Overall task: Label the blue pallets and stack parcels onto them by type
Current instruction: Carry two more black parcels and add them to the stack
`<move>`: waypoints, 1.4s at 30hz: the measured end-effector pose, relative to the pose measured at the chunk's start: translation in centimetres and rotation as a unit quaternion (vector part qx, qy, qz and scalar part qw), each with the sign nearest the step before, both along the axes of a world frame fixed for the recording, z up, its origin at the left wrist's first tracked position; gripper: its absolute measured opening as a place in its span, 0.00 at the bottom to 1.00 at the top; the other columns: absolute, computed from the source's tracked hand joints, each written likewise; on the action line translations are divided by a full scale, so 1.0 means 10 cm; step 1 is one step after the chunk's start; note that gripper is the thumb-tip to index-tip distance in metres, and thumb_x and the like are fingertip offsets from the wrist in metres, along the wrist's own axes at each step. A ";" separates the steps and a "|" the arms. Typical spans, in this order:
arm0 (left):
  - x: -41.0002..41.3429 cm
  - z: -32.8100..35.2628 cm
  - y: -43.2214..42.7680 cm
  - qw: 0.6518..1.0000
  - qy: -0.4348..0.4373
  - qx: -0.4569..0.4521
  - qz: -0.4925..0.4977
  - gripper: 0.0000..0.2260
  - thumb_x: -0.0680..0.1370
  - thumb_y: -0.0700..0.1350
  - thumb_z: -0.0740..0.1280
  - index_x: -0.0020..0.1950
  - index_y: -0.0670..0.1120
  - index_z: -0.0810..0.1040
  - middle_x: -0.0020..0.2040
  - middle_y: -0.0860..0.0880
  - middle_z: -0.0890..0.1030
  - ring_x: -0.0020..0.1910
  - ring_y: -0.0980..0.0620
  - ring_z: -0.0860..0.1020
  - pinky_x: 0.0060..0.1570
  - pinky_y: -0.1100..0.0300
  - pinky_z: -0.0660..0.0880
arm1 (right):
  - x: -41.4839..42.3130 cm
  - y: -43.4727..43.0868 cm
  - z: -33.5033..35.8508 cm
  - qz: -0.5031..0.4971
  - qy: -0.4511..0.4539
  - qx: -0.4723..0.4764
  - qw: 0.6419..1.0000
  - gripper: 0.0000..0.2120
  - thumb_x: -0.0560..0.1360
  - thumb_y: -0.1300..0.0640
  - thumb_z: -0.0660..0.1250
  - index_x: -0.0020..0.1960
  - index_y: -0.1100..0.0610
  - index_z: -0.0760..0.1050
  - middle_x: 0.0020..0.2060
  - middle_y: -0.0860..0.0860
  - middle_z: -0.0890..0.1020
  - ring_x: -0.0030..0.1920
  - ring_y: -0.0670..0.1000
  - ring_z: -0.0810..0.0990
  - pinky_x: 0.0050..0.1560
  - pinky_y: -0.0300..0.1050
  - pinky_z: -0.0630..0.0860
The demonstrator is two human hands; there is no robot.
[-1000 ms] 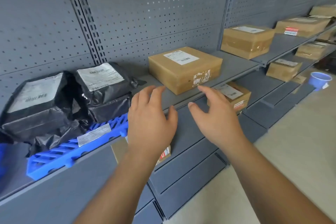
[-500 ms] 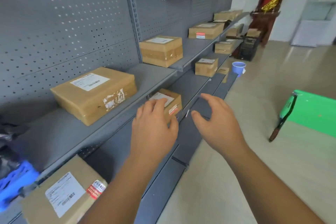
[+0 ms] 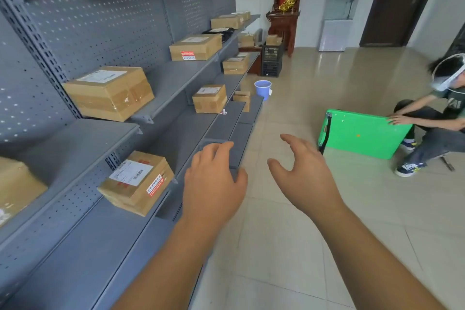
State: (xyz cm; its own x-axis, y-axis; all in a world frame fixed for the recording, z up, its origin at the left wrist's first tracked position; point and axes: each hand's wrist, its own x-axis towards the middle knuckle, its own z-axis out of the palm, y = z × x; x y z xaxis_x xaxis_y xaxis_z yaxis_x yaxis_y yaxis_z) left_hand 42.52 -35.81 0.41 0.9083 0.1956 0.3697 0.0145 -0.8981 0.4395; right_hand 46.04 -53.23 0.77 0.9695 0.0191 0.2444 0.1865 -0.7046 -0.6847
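Observation:
Several brown cardboard parcels lie on the grey shelving along the left. The nearest parcel [image 3: 137, 181] with a white label and red sticker sits on a lower shelf, left of my left hand [image 3: 214, 184]. A bigger parcel [image 3: 109, 92] lies one shelf up, and further parcels [image 3: 196, 46] [image 3: 210, 98] sit along the shelves toward the back. My left hand hovers with relaxed fingers and holds nothing. My right hand [image 3: 303, 171] hovers beside it over the floor, fingers spread, also holding nothing. No blue pallet is in sight.
Grey shelf edges [image 3: 161, 113] jut out on the left. On the tiled floor stand a blue bucket [image 3: 263, 89] and a black crate [image 3: 271, 60]. A person [image 3: 437, 118] crouches at the right, touching a green board [image 3: 362, 133]. A wooden cabinet [image 3: 284, 20] stands at the back.
The view has swung right along the shelving. The blue pallet and black bagged parcels have left the view. Both hands stay raised and hold nothing. A crouching person has come into view.

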 end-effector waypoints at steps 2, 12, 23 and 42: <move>0.27 -0.06 -0.09 1.000 0.014 0.002 -0.018 0.24 0.79 0.55 0.65 0.75 0.54 0.69 0.72 0.54 0.72 0.70 0.49 0.69 0.65 0.47 0.72 | 0.21 -0.10 -0.05 -0.018 0.008 -0.005 1.000 0.28 0.76 0.47 0.68 0.75 0.47 0.68 0.72 0.48 0.73 0.70 0.56 0.71 0.69 0.55 0.70; 1.92 -0.33 0.04 0.995 0.032 -0.013 -0.093 0.24 0.79 0.54 0.65 0.75 0.53 0.69 0.72 0.54 0.72 0.70 0.49 0.68 0.64 0.48 0.70 | 1.61 0.05 -0.25 -0.092 0.066 -0.038 0.993 0.30 0.77 0.46 0.67 0.77 0.46 0.65 0.74 0.49 0.71 0.73 0.56 0.68 0.71 0.58 0.69; 3.70 -0.33 0.24 0.982 0.068 0.007 -0.175 0.24 0.80 0.55 0.64 0.75 0.53 0.67 0.73 0.51 0.71 0.70 0.46 0.70 0.62 0.46 0.71 | 3.00 0.20 -0.27 -0.172 0.118 -0.048 0.977 0.30 0.76 0.48 0.67 0.77 0.47 0.64 0.74 0.51 0.71 0.70 0.59 0.70 0.69 0.58 0.71; 6.63 -0.38 -1.04 0.983 0.090 0.028 -0.156 0.25 0.80 0.55 0.64 0.76 0.53 0.67 0.73 0.52 0.70 0.70 0.47 0.68 0.65 0.47 0.70 | 6.09 -1.10 -0.39 -0.153 0.145 -0.055 0.976 0.31 0.76 0.47 0.66 0.78 0.47 0.63 0.75 0.50 0.70 0.71 0.58 0.70 0.69 0.60 0.72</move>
State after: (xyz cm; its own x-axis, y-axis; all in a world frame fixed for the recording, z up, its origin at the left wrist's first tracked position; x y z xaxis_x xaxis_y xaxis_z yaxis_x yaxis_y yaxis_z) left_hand 108.81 -46.18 -3.40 0.9727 -0.1183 0.1994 -0.1917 -0.8941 0.4047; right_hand 106.89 -64.20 -3.12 0.9617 -0.2724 -0.0291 -0.2357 -0.7687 -0.5946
